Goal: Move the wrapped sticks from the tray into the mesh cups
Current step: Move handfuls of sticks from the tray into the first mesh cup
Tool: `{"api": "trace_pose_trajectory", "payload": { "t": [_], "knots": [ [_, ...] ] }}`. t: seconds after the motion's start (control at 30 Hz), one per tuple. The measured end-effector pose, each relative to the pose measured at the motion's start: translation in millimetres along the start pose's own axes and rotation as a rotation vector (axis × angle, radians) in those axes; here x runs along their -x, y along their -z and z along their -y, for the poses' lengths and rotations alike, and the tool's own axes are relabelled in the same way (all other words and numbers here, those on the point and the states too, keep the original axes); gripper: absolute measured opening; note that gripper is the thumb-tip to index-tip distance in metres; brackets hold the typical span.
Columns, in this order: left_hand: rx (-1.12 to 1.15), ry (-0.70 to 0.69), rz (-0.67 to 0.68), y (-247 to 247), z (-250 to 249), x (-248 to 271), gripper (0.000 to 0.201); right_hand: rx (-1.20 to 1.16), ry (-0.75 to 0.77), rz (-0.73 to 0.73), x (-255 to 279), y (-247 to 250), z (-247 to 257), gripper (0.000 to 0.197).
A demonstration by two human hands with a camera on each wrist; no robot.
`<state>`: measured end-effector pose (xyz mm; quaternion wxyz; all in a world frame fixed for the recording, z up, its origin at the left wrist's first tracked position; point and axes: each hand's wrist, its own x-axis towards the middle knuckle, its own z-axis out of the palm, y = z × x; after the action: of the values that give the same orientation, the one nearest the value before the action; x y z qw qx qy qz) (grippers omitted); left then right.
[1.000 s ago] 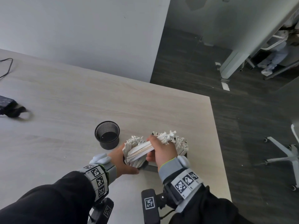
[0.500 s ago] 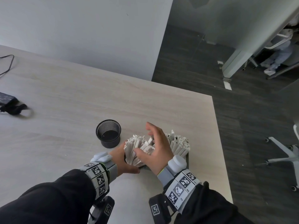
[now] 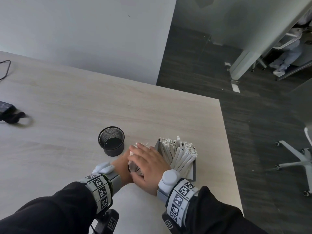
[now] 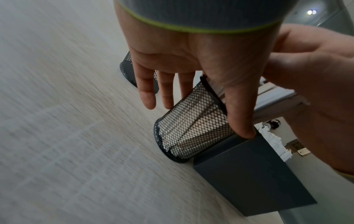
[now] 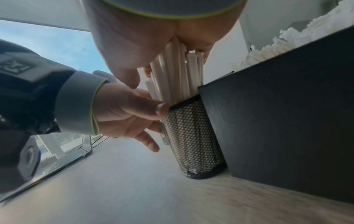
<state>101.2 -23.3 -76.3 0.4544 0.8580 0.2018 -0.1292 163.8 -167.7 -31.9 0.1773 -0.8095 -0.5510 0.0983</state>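
Observation:
A black mesh cup (image 5: 191, 136) packed with white wrapped sticks (image 5: 176, 72) stands against the left wall of the dark grey tray (image 3: 194, 173). My left hand (image 3: 121, 166) holds this cup, its thumb (image 4: 239, 113) lying along the rim and side. My right hand (image 3: 148, 163) lies flat on the sticks' tops, fingers straight and palm down. More wrapped sticks (image 3: 179, 154) lean in the tray. A second mesh cup (image 3: 111, 141) stands empty just to the left.
A black power adapter (image 3: 8, 112) with its cable lies at the far left of the wooden table (image 3: 67, 115). The table's right edge (image 3: 228, 149) runs close beside the tray. A white chair base (image 3: 300, 157) stands on the floor beyond.
One second ago my right hand gripped a bundle of sticks over the cup. It has since let go and now lies flat on top of them. My left hand has stayed at the cup.

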Motion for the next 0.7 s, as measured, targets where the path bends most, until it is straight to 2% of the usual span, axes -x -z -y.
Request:
{"api": "trace_pose_trajectory", "payload": {
  "t": [0.07, 0.1, 0.17, 0.27, 0.33, 0.4, 0.47, 0.57, 0.7],
  "knots": [
    [0.041, -0.052, 0.004, 2, -1, 2, 0.066, 0.013, -0.006, -0.054, 3, -4, -2, 0.028],
    [0.041, -0.052, 0.003, 0, 3, 3, 0.076, 0.024, -0.020, -0.061, 4, -5, -2, 0.026],
    [0.034, -0.069, -0.023, -4, 8, 5, 0.091, 0.019, -0.050, -0.023, 5, -4, 0, 0.037],
    [-0.011, -0.071, -0.019, -7, 9, 7, 0.084, -0.065, -0.110, 0.014, 10, 12, 0, 0.056],
    [0.057, -0.095, -0.046, -10, 11, 4, 0.088, -0.130, -0.195, -0.136, 19, 20, -8, 0.047],
    [0.102, -0.072, -0.094, -10, 6, 8, 0.095, -0.168, -0.301, -0.280, 34, 22, -24, 0.027],
    [0.151, -0.022, -0.158, -12, -1, 8, 0.097, -0.177, -0.388, -0.198, 54, 19, -40, 0.024],
    [0.163, 0.051, -0.237, -15, -9, -5, 0.097, -0.106, -0.378, 0.013, 83, 13, -54, 0.035],
    [0.075, 0.128, -0.235, -13, -18, -26, 0.086, -0.029, -0.321, 0.022, 106, 8, -65, 0.023]
  ]
}}
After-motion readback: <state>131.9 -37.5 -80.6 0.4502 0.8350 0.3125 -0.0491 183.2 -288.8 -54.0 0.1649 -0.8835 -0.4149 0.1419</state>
